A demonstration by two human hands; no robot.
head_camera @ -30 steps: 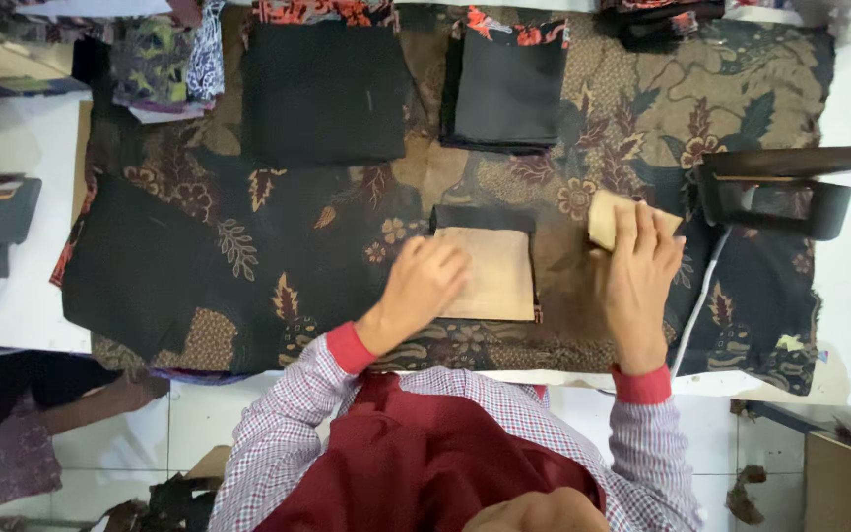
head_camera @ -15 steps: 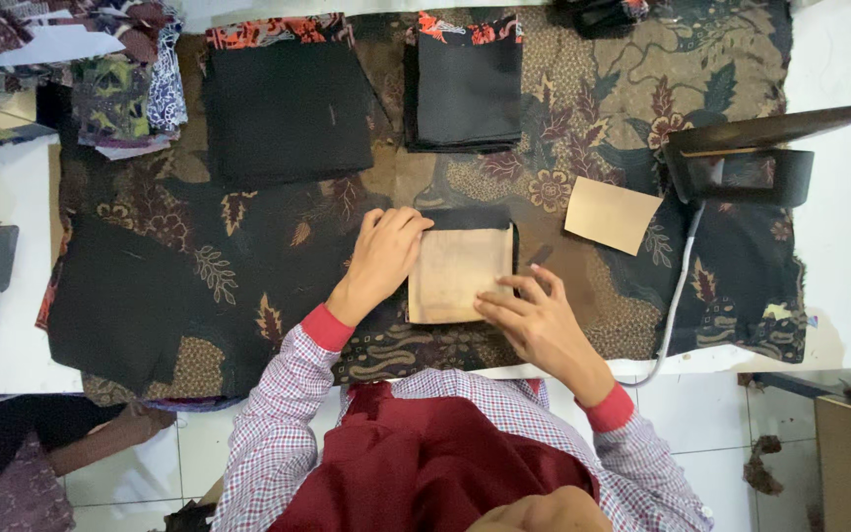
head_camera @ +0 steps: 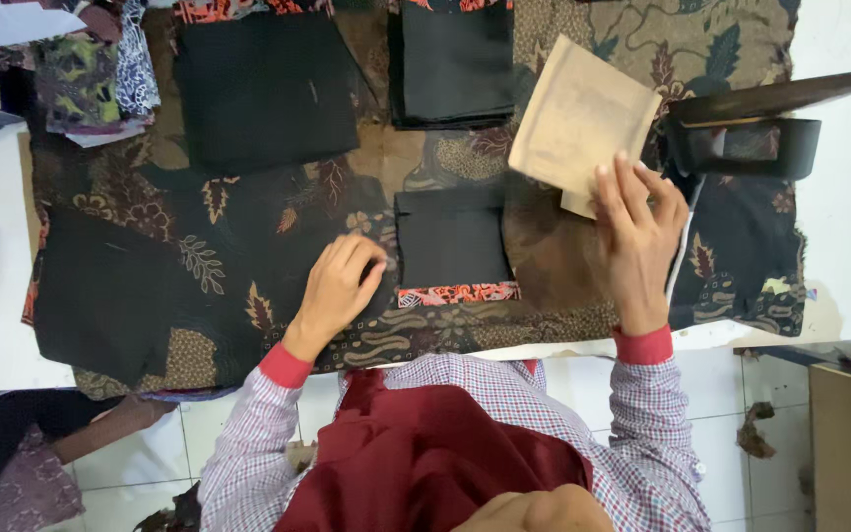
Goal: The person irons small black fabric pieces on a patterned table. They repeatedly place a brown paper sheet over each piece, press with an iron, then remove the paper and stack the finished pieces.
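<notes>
My right hand [head_camera: 639,239] grips a tan cardboard sheet [head_camera: 579,116] by its lower edge and holds it lifted above the table, right of centre. A second tan piece peeks out beneath it. A small folded black cloth [head_camera: 451,239] with a red patterned hem lies uncovered in front of me. My left hand [head_camera: 340,286] rests with curled fingers at that cloth's left edge, on the dark floral batik table cover [head_camera: 248,256].
Two stacks of folded black cloth [head_camera: 266,89] [head_camera: 452,61] lie at the back. A black iron [head_camera: 746,143] with a white cord sits at the right. Patterned fabric scraps [head_camera: 91,79] pile up at the back left. Another person's arm [head_camera: 100,426] shows below the table's left edge.
My right hand has lifted the tan cardboard off the folded black cloth and carried it up to the right. My left hand slid from the cardboard's top to the cloth's left edge.
</notes>
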